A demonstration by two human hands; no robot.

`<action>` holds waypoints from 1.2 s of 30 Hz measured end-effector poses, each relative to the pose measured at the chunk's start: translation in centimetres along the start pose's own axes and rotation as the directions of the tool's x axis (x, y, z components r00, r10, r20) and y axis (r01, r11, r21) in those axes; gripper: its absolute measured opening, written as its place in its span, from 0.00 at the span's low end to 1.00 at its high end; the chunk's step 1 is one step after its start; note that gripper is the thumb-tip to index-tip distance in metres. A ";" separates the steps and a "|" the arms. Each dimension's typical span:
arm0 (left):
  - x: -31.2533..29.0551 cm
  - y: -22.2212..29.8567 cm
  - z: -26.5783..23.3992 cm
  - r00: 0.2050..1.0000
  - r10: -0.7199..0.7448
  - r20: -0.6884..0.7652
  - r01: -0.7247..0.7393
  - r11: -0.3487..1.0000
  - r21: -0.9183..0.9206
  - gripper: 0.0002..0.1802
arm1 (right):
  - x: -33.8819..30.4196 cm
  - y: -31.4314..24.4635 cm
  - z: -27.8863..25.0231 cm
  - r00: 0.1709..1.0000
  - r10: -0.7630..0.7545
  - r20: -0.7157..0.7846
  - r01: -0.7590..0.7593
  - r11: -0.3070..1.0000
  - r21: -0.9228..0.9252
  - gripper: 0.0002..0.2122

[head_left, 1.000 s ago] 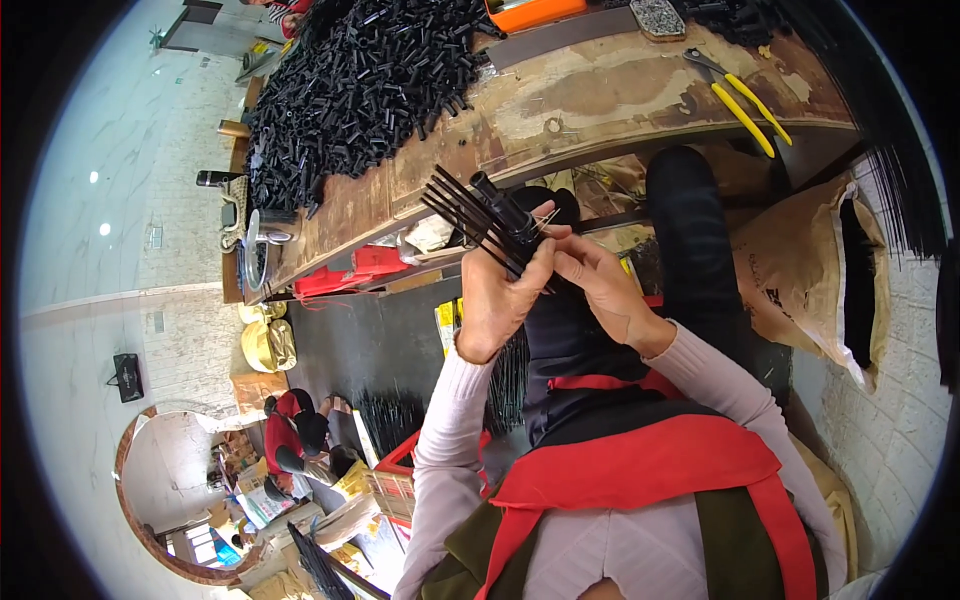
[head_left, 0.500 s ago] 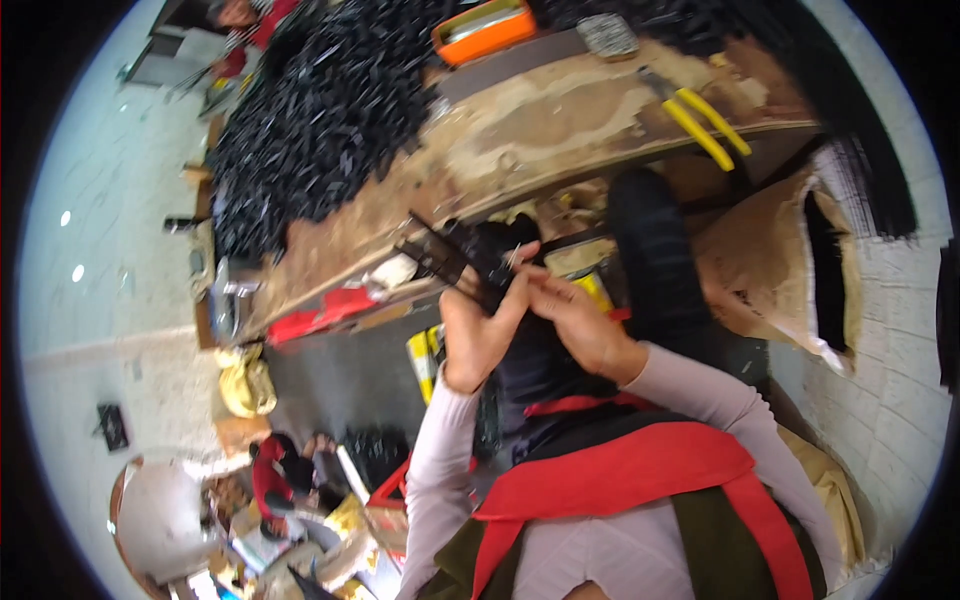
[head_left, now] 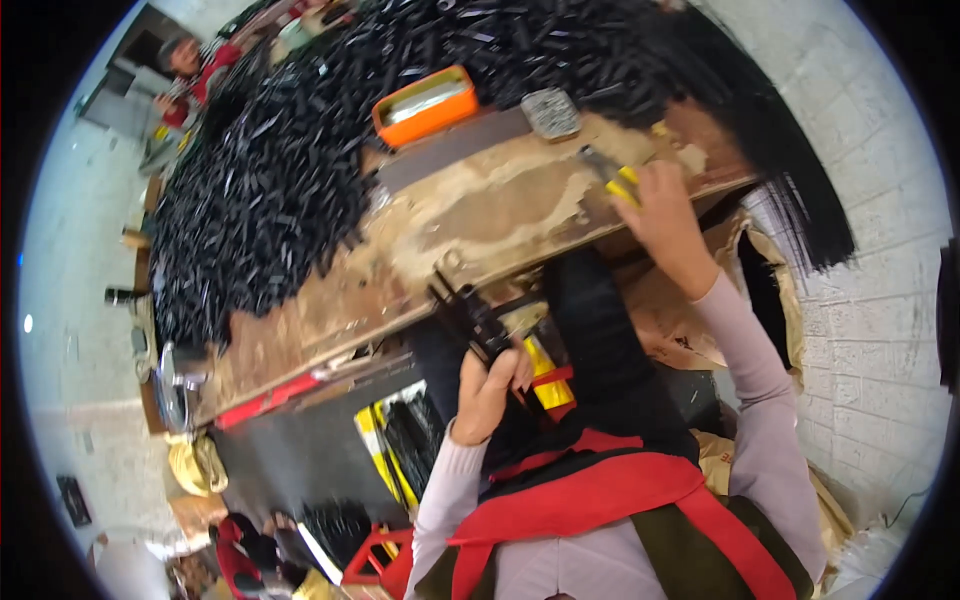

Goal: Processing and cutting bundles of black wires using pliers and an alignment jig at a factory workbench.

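My left hand [head_left: 484,398] is closed round a small bundle of black narrow pieces [head_left: 478,318], held in front of the bench edge above my lap. Their exact kind I cannot make out. Out to the right, my right hand [head_left: 664,222] reaches over the bench and has its fingers round the yellow handles of a pair of pliers [head_left: 622,184]. The pliers lie on the wooden bench [head_left: 500,215] with the dark jaws pointing to the far left; the hand hides most of the handles.
A large heap of black pieces [head_left: 270,190] covers the bench's left and far side. An orange tray [head_left: 428,108] and a pale box of small metal bits [head_left: 551,114] stand near it. Long black strips [head_left: 790,150] hang over the right end. Another person [head_left: 195,75] is at the far left.
My right hand has left the black pieces and moved right and away from me onto the pliers. My left hand still holds the bundle. The view has shifted.
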State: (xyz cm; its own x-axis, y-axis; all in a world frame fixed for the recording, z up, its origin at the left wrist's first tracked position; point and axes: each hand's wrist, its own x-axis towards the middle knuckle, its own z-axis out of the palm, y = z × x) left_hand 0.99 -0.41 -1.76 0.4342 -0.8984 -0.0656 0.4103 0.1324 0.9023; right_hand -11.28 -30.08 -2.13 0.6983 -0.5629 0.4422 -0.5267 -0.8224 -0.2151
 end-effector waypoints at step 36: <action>-6.1 2.1 2.5 0.999 0.047 0.027 -0.048 0.998 0.049 0.32 | -10.6 -12.5 -11.3 0.797 -0.447 0.406 0.008 0.680 0.733 0.19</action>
State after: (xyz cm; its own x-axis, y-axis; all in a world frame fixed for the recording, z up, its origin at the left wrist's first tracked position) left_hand -2.82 4.31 1.59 0.4316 -0.9020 -0.0116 0.3489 0.1550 0.9242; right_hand -17.63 -12.86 5.73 0.9889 -0.1143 0.0953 0.0030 -0.6247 -0.7809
